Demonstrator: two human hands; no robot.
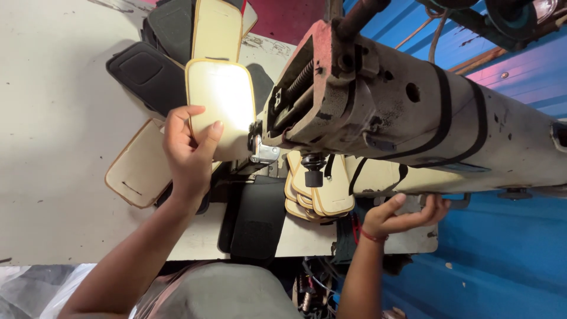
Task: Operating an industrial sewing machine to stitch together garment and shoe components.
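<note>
Under the sewing machine head: work area on a pale table [53,195], seen from above.

Left hand [189,150]: fingers closed on a cream padded panel [221,115]; thumb lies across its face, the other fingers curl round its left edge.

Cream padded panel: rounded rectangle with a tan bound edge, held flat. Its right edge reaches the presser foot [263,152], just right of the left thumb.

Right hand [404,215]: palm up, fingers bent, under the machine arm [425,118]. The fingertips reach a metal lever [458,204] on the underside. Whether they grip it or only touch it cannot be told. A red thread band sits on the wrist.

Sewing machine head [322,94]: worn, reddish at the face plate, grey along the arm, wrapped with black straps. A black knob [313,176] hangs below it, between the two hands.

Second cream panel [139,171]: lies on the table to the left of the left wrist, partly under the hand.

Stack of cream panels [322,198]: lies between the hands, beneath the black knob.

Black padded panels [147,71]: fanned out beyond the left hand, with one more cream panel [217,29] among them.

Black panel near the body [254,218]: lies flat to the right of the left forearm, at the table edge.
</note>
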